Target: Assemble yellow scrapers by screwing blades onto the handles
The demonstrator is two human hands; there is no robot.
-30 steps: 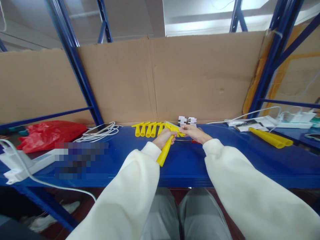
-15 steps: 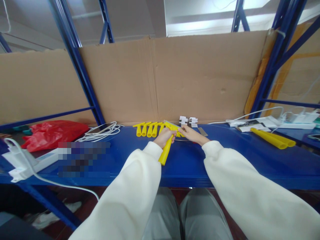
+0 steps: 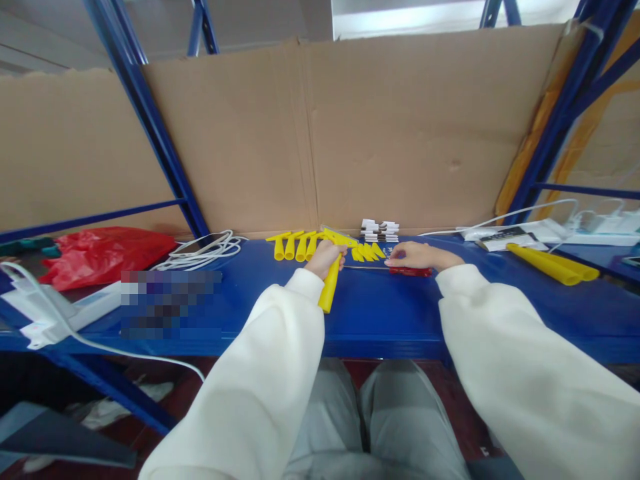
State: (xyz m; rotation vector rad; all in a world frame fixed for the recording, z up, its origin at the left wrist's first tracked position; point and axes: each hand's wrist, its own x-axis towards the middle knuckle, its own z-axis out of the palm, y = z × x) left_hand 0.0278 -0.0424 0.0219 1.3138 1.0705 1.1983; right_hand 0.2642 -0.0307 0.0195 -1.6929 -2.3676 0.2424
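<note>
My left hand [image 3: 325, 259] is closed round the handle of a yellow scraper [image 3: 329, 290]. Its wide head points up and right, with a grey strip along the top edge. My right hand [image 3: 413, 254] hovers low over the table with fingers bent together and tips down by tiny pale bits; anything between them is too small to make out. Under that hand lies a red-handled screwdriver [image 3: 417, 272], its thin shaft pointing left. Several small yellow wedge pieces [image 3: 367, 253] lie between my hands. Left of my left hand, several yellow scrapers [image 3: 300, 250] stand in a row.
Small black-and-white stacks [image 3: 380, 231] sit against the cardboard panel [image 3: 400, 133]. Two yellow cone-shaped handles [image 3: 545, 265] lie at right near a white power strip [image 3: 600, 235]. At left are a red plastic bag [image 3: 110, 253], coiled white cable [image 3: 213, 253] and another power strip [image 3: 85, 317].
My right hand has left the scraper's head and moved right, over the red screwdriver. My left hand still grips the scraper. The yellow wedges now show, and the view has tilted down.
</note>
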